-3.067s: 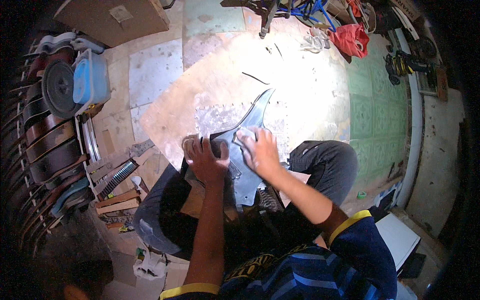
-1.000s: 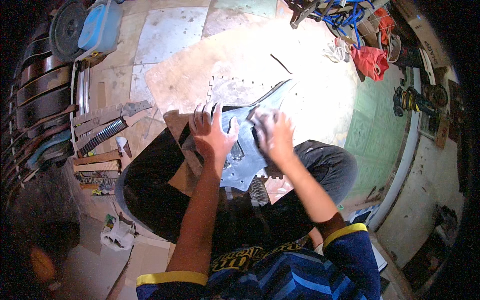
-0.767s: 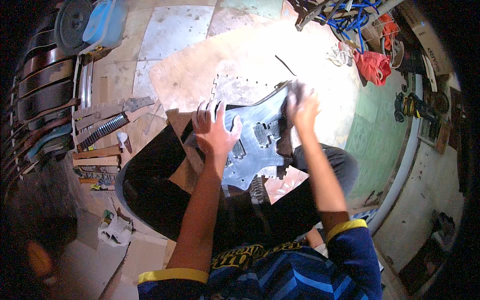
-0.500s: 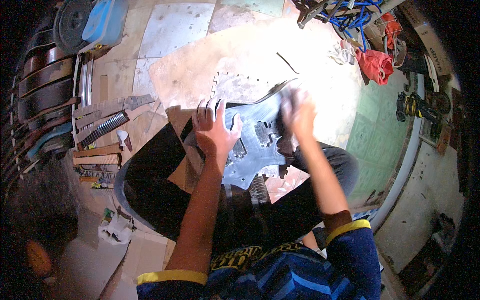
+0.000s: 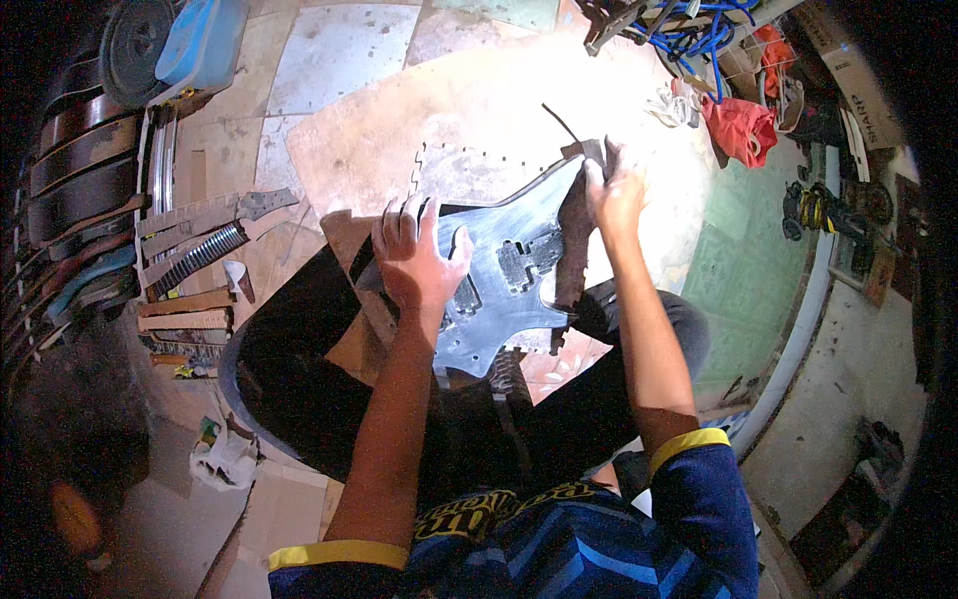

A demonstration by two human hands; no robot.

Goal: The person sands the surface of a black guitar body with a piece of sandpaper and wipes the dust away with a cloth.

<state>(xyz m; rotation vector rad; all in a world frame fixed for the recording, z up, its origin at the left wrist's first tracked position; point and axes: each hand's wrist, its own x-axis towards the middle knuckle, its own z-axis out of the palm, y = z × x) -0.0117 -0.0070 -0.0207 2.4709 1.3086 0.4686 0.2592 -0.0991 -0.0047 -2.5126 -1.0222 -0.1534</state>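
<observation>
A grey electric guitar body with cut-out pickup cavities lies across my lap, its surface streaked with pale dust. My left hand rests flat on its left part, fingers spread, pressing rather than gripping. At the tip of the upper right horn, my right hand pinches a small dark piece of sandpaper between thumb and fingers. Some of that piece is hidden by the fingers. Brown material shows under the body's right edge.
Guitar necks lie on the floor at the left, near a stack of dark guitar bodies. A blue plastic container stands at the far left. Blue cables and a red cloth are at the far right. A cardboard sheet covers the floor ahead.
My right hand has moved up and slightly right, from the body's right side to the horn tip; its motion blur is gone. My left hand keeps its place on the guitar body.
</observation>
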